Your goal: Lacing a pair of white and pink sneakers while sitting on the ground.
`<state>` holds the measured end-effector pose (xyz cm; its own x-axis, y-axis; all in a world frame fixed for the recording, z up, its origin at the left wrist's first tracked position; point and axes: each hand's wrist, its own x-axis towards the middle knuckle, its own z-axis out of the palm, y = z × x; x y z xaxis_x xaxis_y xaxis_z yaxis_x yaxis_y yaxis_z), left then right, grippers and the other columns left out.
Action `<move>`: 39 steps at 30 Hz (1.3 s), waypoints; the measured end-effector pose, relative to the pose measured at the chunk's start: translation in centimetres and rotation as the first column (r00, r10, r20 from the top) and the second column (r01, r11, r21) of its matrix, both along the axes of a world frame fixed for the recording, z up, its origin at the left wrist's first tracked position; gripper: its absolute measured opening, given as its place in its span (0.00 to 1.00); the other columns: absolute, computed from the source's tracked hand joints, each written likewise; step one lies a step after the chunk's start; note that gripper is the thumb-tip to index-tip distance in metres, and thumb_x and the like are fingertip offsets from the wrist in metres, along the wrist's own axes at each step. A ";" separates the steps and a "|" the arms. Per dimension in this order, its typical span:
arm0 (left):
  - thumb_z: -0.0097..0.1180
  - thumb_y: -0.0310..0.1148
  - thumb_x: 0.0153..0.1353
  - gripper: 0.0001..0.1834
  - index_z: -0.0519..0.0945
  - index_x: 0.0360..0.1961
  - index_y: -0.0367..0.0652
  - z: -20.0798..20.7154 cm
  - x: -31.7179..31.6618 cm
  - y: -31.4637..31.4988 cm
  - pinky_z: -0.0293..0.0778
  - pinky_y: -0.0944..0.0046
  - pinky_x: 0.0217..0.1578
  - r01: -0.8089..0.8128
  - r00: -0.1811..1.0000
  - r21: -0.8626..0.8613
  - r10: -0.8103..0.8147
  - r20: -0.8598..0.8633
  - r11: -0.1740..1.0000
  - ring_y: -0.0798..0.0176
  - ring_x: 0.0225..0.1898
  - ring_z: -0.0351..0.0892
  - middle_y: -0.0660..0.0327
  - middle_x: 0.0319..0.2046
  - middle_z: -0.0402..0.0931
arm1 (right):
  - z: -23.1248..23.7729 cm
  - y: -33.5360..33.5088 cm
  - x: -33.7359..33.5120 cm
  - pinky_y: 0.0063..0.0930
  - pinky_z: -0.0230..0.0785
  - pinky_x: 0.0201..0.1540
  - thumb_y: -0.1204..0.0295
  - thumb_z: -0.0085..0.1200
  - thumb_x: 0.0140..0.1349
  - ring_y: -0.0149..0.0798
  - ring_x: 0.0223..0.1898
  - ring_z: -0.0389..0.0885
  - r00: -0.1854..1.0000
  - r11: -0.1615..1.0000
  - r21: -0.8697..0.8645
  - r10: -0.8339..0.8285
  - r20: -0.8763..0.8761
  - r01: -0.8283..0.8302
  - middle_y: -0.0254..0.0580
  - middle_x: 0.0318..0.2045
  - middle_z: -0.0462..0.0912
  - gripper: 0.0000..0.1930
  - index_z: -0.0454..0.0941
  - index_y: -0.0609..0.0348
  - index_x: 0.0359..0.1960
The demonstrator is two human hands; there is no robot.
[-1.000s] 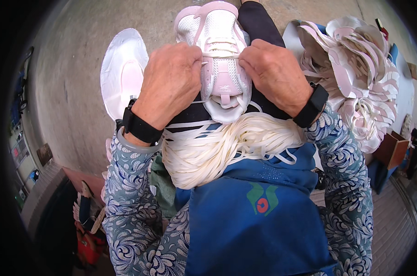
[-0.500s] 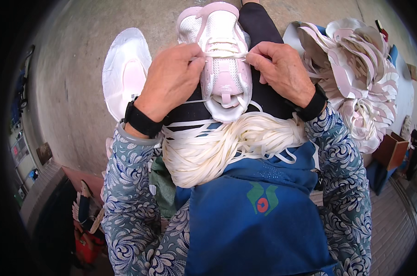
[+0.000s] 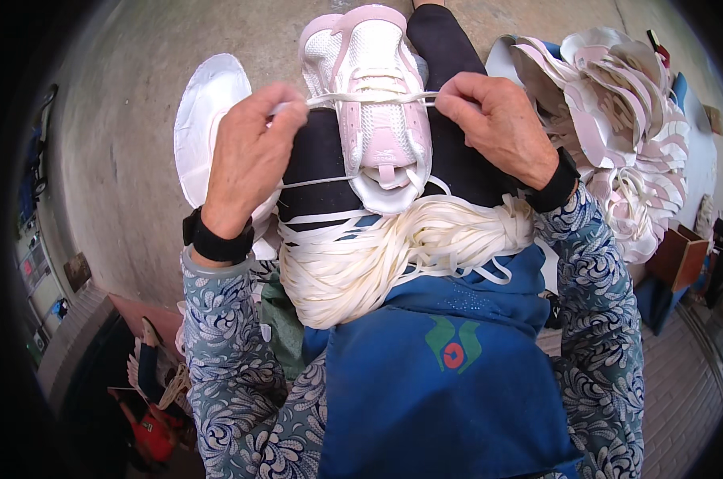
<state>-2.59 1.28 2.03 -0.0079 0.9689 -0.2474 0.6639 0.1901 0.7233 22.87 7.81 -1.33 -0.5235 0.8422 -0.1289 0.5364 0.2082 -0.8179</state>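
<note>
A white and pink shoe upper (image 3: 384, 132) rests on my lap between my hands, its heel opening toward me. White lace crosses its upper eyelets in several rows. My left hand (image 3: 253, 148), left of the shoe, pinches a shoelace (image 3: 325, 100) drawn out sideways. On the other side my right hand (image 3: 501, 120) is closed on the lace's other stretch, its fingertips partly hidden. The lace runs nearly straight across the shoe between both hands. A bundle of cream-white laces (image 3: 361, 263) lies across my lap, just below the shoe.
Another pale shoe piece (image 3: 206, 120) is at the left, partly behind my left hand. At the right, a pile of white and pink uppers (image 3: 617, 120) sits on a light surface. A blue apron (image 3: 449, 391) covers my front. A brown box (image 3: 678, 257) stands lower right.
My left hand has moved left and slightly down, away from the shoe, pulling out a length of lace. My right hand has shifted slightly right. The shoe has shifted a little left.
</note>
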 end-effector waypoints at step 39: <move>0.51 0.36 0.63 0.12 0.74 0.33 0.35 -3.0 3.4 -5.2 0.67 0.66 0.25 -0.139 0.876 -0.257 0.240 0.418 0.956 0.70 0.22 0.69 0.63 0.20 0.72 | 3.4 -5.3 0.5 0.47 0.68 0.26 0.73 0.51 0.59 0.58 0.25 0.77 0.953 0.944 0.240 0.163 0.255 -0.226 0.54 0.21 0.76 0.06 0.70 0.61 0.28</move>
